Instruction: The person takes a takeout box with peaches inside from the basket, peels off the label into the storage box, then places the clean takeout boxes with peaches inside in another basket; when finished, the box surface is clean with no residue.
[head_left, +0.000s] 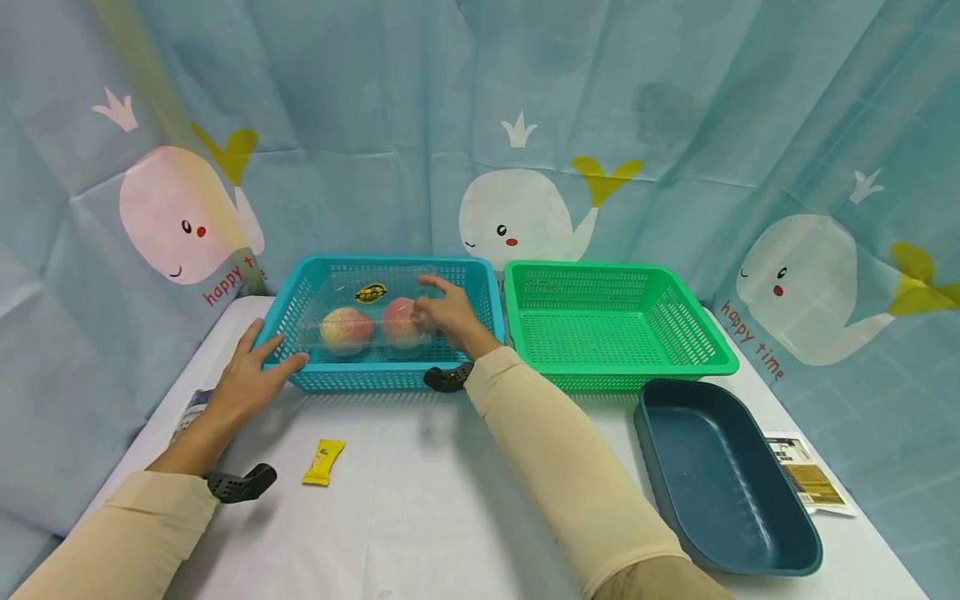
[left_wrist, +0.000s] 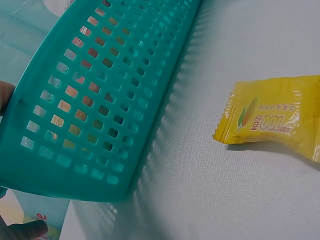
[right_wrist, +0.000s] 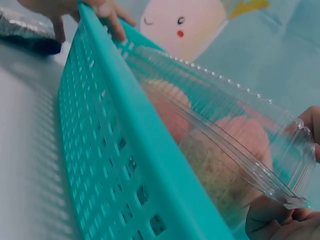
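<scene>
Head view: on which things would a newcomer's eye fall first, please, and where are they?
Probably first on the clear box at the blue basket, held by the right hand, two reddish fruits showing through it. Next, the bright green basket, to the blue one's right, may attract attention. The small yellow packet also stands out on the white table, before the blue basket.

Green basket (head_left: 581, 332): right of centre
Dark blue tub (head_left: 712, 475): lower right of the frame
Yellow packet (head_left: 324, 462): lower left, on the white desk (head_left: 442, 533)
White-and-brown packet (head_left: 813, 482): far right, beside the tub
Curtain (head_left: 360, 100): upper frame, whale prints
</scene>
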